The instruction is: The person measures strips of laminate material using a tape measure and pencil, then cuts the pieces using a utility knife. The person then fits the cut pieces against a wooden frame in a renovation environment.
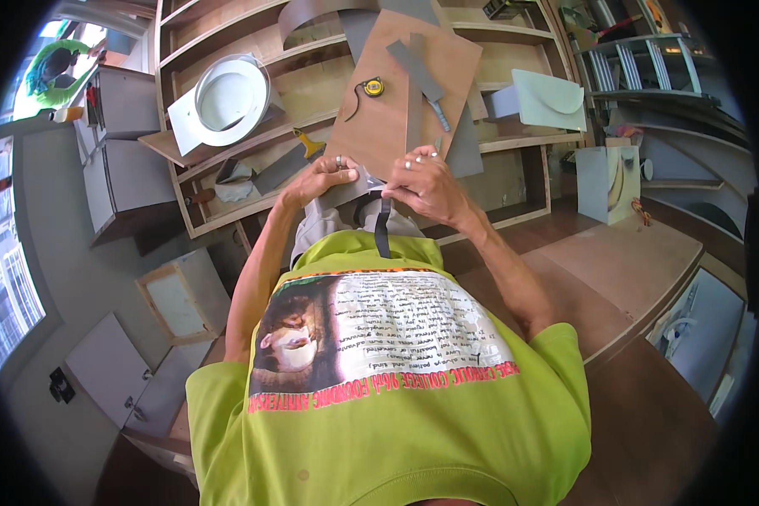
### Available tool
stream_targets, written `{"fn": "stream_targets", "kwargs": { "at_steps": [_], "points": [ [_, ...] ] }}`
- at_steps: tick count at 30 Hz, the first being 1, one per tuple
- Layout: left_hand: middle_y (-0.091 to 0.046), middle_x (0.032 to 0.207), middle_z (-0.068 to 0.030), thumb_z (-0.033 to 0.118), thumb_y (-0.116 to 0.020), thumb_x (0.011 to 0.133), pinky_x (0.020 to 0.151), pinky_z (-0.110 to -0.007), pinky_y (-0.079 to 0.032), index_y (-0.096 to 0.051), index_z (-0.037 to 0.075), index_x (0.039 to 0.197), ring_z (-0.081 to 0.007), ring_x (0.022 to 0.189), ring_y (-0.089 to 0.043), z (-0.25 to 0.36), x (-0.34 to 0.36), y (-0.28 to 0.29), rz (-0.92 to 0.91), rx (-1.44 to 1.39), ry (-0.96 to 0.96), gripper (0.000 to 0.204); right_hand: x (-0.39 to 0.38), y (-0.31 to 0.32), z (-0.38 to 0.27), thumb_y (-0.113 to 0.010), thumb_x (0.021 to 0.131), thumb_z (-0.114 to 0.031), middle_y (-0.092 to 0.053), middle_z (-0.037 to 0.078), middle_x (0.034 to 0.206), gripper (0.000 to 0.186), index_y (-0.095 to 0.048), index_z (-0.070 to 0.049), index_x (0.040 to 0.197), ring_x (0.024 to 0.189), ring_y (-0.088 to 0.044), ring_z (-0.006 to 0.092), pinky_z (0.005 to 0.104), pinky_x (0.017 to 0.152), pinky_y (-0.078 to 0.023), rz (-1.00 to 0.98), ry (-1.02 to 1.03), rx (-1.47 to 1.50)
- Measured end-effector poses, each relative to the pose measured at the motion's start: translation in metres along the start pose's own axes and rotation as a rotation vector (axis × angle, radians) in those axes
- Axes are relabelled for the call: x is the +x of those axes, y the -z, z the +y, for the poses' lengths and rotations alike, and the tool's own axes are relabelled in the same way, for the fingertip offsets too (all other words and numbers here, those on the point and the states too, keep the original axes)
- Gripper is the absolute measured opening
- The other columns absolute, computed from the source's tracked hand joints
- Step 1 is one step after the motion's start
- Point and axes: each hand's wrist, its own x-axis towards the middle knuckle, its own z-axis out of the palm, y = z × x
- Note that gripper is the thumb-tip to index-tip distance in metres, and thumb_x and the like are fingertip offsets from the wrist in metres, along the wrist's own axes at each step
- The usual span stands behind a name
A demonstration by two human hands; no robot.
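Lime-green printed T-shirt [388,363]: nearest the camera, filling the near middle, worn by the person at work.
Left hand [336,174]: thumb and fingers pressed together, pinching the left side of a small translucent grey film-like piece [371,180]; a ring shows on one finger.
Right hand [428,183]: thumb and fingertips brought together at the right side of that piece, the other fingers bent.
Film-like piece: between the two hands, beyond the shirt; its material is too small to tell.
Flat black strap [383,226]: hangs just below the right hand; whether gripped or worn, I cannot tell.
Step in hand: judging by the paired pinches, close fingertip work on the film-like piece.
Next move calls for: probably a steady left pinch and fine, separate control from the right.
Brown wooden panel [367,126]: just beyond the hands, bearing a yellow-and-black tape measure [374,88] and, farther right, a flat grey strip [413,67].
Yellow-handled tool [310,145]: left of the panel, near the left hand.
Light-wood compartment frame [228,35]: under and around the panel, with a white round-rimmed piece [232,97] on its left.
Metal ladder [637,67]: far right.
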Motion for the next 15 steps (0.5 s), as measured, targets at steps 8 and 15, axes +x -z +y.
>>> {"fn": "stream_targets", "kwargs": {
  "at_steps": [8,15],
  "points": [
    [-0.064,0.092,0.0015,0.027,-0.06,0.096,0.078,-0.025,-0.046,-0.066,0.006,0.104,-0.0079,0.085,-0.057,-0.052,0.009,0.023,0.28,0.082,-0.08,0.023,-0.032,0.046,-0.006,-0.072,0.086,-0.009,-0.059,0.0,0.075,0.01,-0.063,-0.009,0.084,0.071,-0.055,0.0121,0.0288,0.074,-0.044,0.505,-0.202,0.381],
    [-0.071,0.093,-0.013,0.023,-0.052,0.096,0.069,-0.034,-0.053,-0.067,0.001,0.115,-0.0173,0.079,-0.065,-0.059,0.04,0.02,0.489,0.396,0.016,0.032,-0.054,0.095,0.057,-0.068,0.094,-0.023,-0.057,-0.001,0.088,0.017,-0.061,-0.008,0.098,0.082,-0.055,0.0085,0.0239,0.073,-0.047,0.658,-0.575,0.569]
  ]
}}
